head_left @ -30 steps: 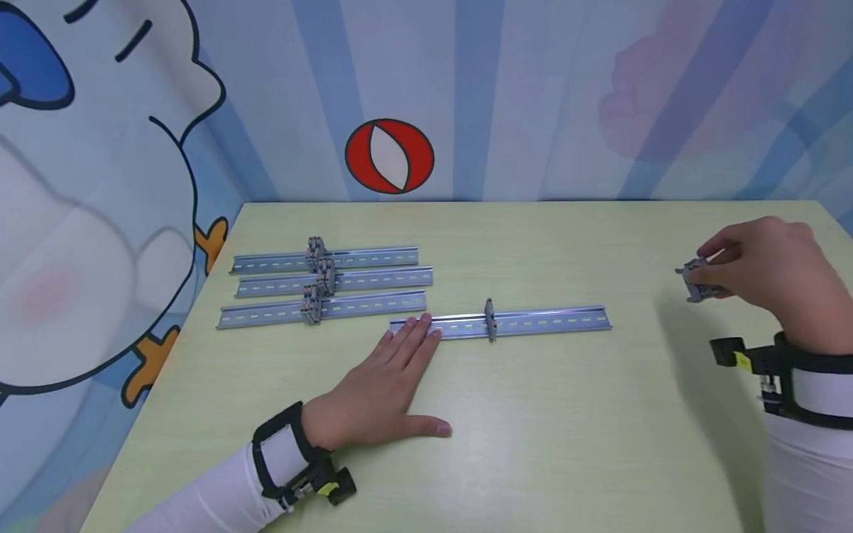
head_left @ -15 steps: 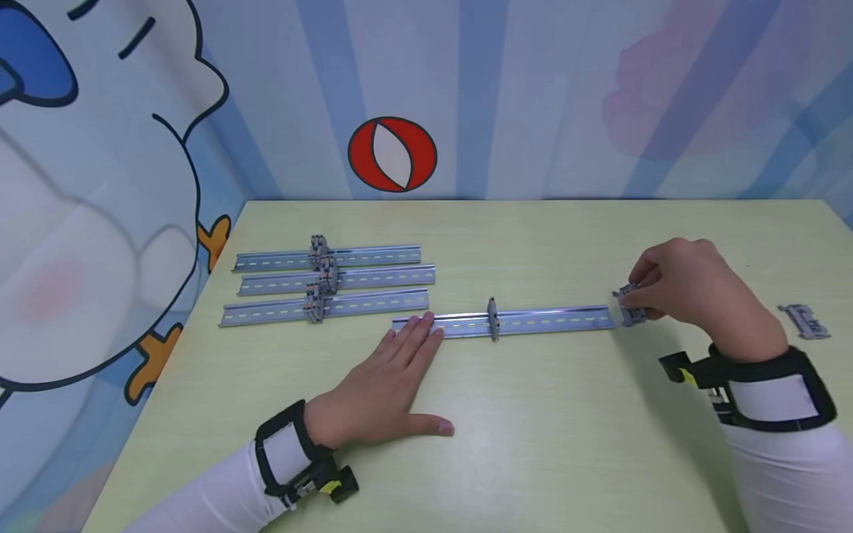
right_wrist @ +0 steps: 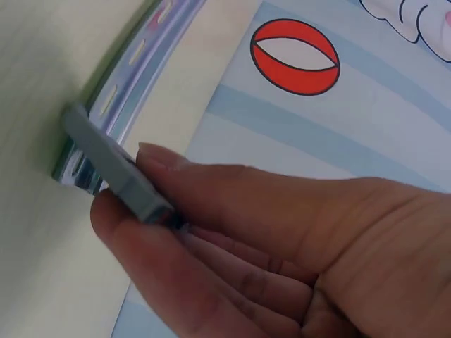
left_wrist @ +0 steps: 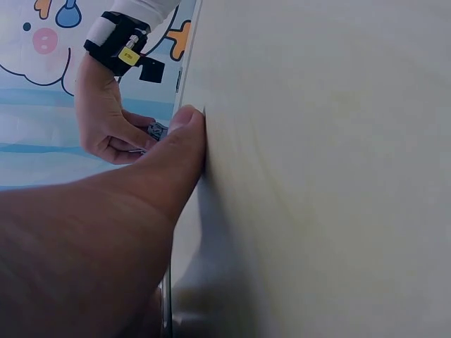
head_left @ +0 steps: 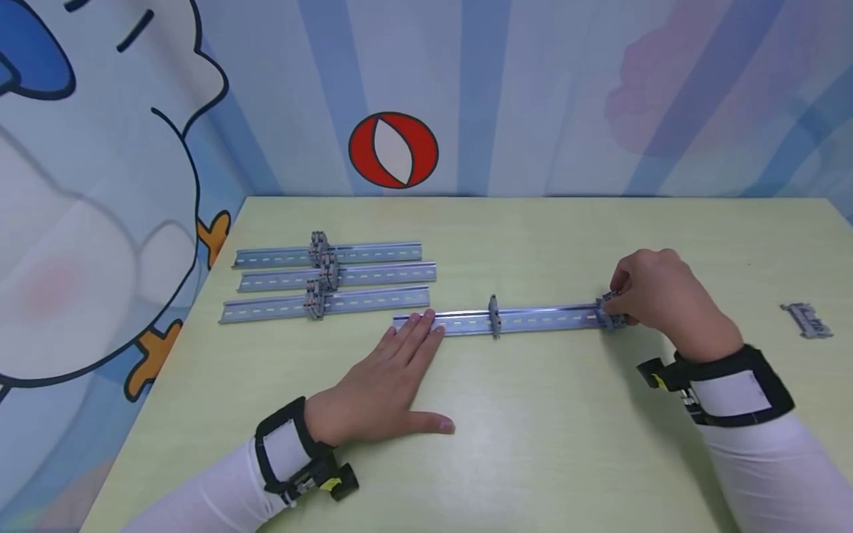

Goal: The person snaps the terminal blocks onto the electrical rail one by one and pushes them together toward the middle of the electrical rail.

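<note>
My left hand (head_left: 380, 396) lies flat with its fingertips on the left end of a slotted DIN rail (head_left: 549, 319). A grey terminal block (head_left: 494, 317) stands upright across that rail, near its middle. At the rail's right end, my right hand (head_left: 663, 300) pinches another grey terminal block (right_wrist: 113, 165) between thumb and fingers. In the right wrist view this block crosses the rail's end at a slant; whether it is seated, I cannot tell. The left wrist view shows my left thumb (left_wrist: 184, 141) extended along the table.
To the left, three more DIN rails (head_left: 380, 298) lie side by side, each bearing grey terminal blocks (head_left: 315, 300). One loose terminal block (head_left: 806, 320) lies flat at the far right of the table (head_left: 520, 459). A printed wall (head_left: 526, 96) rises behind the table.
My right hand has moved left with the terminal block, from the table's right side to the rail's right end. The loose block at far right has come into view. My left hand stays put.
</note>
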`<control>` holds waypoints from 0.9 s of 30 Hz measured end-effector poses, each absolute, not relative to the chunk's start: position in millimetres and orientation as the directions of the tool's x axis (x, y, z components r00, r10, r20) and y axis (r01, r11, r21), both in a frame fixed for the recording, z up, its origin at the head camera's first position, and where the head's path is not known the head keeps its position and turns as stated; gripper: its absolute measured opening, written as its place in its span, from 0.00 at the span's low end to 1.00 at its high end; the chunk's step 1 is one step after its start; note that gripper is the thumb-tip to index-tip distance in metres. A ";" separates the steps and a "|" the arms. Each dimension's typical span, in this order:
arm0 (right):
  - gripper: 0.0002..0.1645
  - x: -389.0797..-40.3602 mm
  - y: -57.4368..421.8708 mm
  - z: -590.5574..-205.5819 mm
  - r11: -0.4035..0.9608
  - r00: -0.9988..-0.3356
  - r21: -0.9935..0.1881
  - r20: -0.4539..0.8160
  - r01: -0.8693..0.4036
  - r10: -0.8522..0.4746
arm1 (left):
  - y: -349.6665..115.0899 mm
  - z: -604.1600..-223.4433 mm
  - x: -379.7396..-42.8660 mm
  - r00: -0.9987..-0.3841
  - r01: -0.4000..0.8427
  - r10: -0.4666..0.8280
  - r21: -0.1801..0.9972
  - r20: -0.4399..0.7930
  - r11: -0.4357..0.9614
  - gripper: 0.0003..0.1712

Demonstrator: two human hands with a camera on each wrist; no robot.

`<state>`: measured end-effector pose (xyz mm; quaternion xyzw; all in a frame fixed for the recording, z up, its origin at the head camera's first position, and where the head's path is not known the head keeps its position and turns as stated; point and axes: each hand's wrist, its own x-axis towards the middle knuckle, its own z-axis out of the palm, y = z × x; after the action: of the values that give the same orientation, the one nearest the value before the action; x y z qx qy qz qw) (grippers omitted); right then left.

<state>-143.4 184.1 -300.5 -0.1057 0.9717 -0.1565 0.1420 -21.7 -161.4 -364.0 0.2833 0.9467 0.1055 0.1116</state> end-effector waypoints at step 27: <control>0.11 -150.2 179.2 -307.5 0.916 -0.944 -0.389 -0.254 -0.101 -0.212 | -159.6 -363.2 -24.0 -0.816 0.500 0.555 0.284 -0.164 0.819 0.68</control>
<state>-150.2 179.2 -307.5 -0.0810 0.9676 -0.1884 0.1471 -24.0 -159.6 -363.2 0.2786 0.9459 0.1145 0.1203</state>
